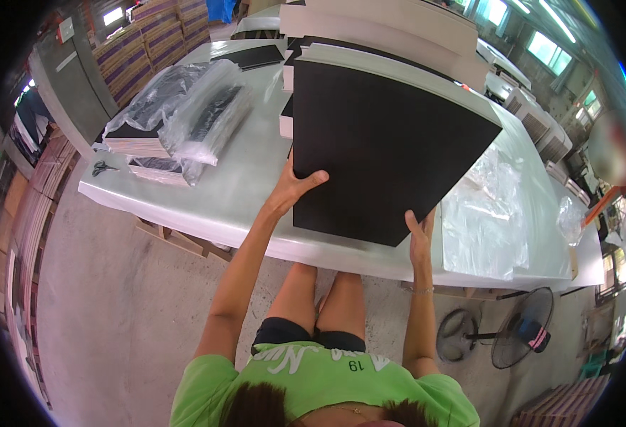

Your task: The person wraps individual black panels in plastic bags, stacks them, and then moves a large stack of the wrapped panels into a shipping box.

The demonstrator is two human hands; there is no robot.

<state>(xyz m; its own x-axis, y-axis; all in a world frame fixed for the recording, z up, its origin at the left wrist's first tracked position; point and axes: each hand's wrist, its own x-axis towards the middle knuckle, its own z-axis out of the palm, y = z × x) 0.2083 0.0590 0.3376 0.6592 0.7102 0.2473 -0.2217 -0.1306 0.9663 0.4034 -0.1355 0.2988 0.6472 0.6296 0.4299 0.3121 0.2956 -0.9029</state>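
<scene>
Before me, tilted upright on the table, is a thick stack of black boards [384, 149] with pale edges along its top. My left hand [295, 186] grips its left edge, thumb lying across the black face. Lower down on the right side, my right hand [421, 235] clasps the edge with its thumb in front; the fingers of both hands are mostly hidden behind the stack. Further back rises a pile of large cream-coloured boards [377, 32], partly covered by what I hold. Beside my right hand, clear plastic bags [487, 224] lie flat on the table.
The table [249, 210] has a pale, shiny cover. On its left lie plastic-wrapped bundles of black boards [138, 146] and dark scissors [103, 168]. A standing fan [521, 329] is on the floor at the right. Stacked cartons [153, 46] line the back left, near a grey pillar [71, 89].
</scene>
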